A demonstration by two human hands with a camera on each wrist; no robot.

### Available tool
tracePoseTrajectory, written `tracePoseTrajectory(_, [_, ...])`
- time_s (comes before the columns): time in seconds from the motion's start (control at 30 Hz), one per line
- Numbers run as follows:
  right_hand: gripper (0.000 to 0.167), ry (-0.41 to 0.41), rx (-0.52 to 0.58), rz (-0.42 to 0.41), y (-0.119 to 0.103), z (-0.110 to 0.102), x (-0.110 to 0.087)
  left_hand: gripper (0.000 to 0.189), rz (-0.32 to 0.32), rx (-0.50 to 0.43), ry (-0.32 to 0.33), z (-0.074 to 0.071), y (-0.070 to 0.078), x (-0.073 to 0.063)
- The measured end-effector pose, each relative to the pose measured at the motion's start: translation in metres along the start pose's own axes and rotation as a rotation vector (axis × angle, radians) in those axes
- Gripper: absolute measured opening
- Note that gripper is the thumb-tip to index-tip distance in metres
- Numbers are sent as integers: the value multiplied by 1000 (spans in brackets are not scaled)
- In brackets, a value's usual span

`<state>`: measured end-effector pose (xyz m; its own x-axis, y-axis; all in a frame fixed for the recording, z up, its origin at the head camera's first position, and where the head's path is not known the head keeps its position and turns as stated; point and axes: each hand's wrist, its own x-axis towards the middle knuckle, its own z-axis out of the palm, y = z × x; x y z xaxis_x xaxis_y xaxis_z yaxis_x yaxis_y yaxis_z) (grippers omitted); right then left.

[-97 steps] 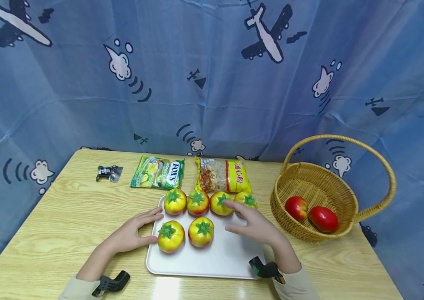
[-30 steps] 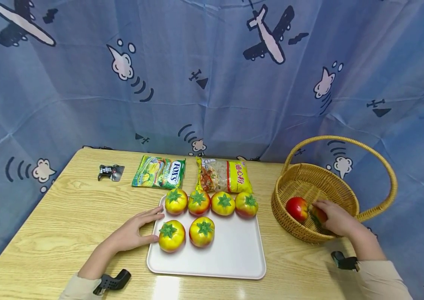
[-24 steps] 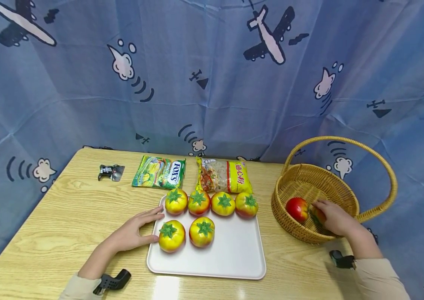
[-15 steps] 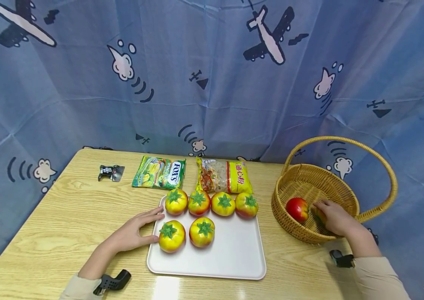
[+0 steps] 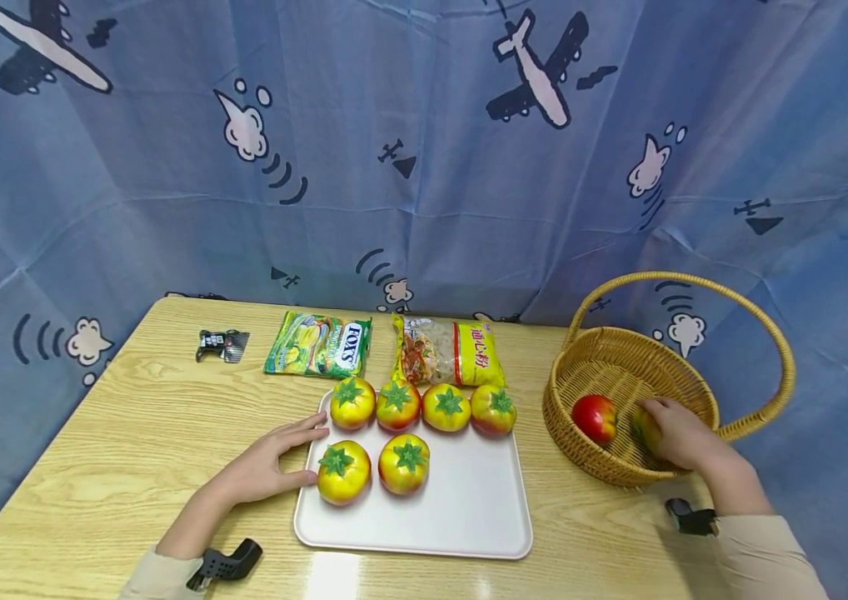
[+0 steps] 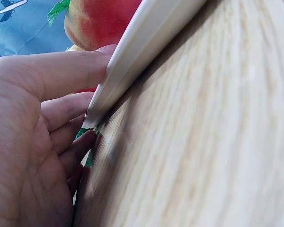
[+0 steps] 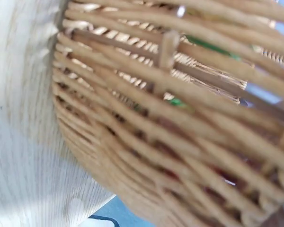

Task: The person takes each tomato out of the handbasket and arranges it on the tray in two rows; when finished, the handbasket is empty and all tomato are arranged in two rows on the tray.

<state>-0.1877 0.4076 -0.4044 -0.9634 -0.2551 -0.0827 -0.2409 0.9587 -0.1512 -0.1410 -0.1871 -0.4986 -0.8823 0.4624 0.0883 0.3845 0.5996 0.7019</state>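
Observation:
My right hand (image 5: 679,435) is down inside the wicker basket (image 5: 562,421), its fingers curled round a yellow-green tomato (image 5: 645,429) that it partly hides. Left of that tomato lies a red one (image 5: 595,418), apart from the hand. In the right wrist view the basket's woven wall (image 7: 146,109) fills much of the picture, and the hand does not show. My left hand (image 5: 266,467) rests with extended fingers against the left rim of a white tray (image 5: 469,517). In the left wrist view its thumb (image 6: 71,71) touches the tray's edge (image 6: 128,61).
Several red-yellow tomatoes with green star-shaped leaves (image 5: 403,463) sit on the tray. Behind it lie a green FOX'S bag (image 5: 316,344) and a yellow packet (image 5: 446,350). A small black packet (image 5: 221,345) is at the far left. The basket's handle (image 5: 776,358) arches high; a blue curtain (image 5: 424,167) hangs behind.
The right hand has gone from the tray's back-right tomato rightward into the basket. Its fingers now grip a tomato there, whose visible side has turned from red to yellow-green. The left hand stays put.

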Motion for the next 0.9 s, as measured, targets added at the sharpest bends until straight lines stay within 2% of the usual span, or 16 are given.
tracePoseTrajectory(0.1, [64, -17, 18, 14, 1, -3, -1, 67, 19, 8, 7, 0, 0, 0])
tracePoseTrajectory(0.2, [72, -19, 35, 7, 2, -6, -1, 67, 34, 21, 10, -1, 0, 0])
tracePoseTrajectory(0.53, [76, 75, 108, -70, -7, -21, -4, 67, 28, 16, 3, -1, 0, 1])
tracePoseTrajectory(0.7, [76, 123, 154, -61, -18, -31, -7, 66, 29, 25, 10, -1, -1, 1])
tracePoseTrajectory(0.9, [77, 129, 245, -42, -34, -39, -10, 66, 25, 15, 5, 0, -2, 1])
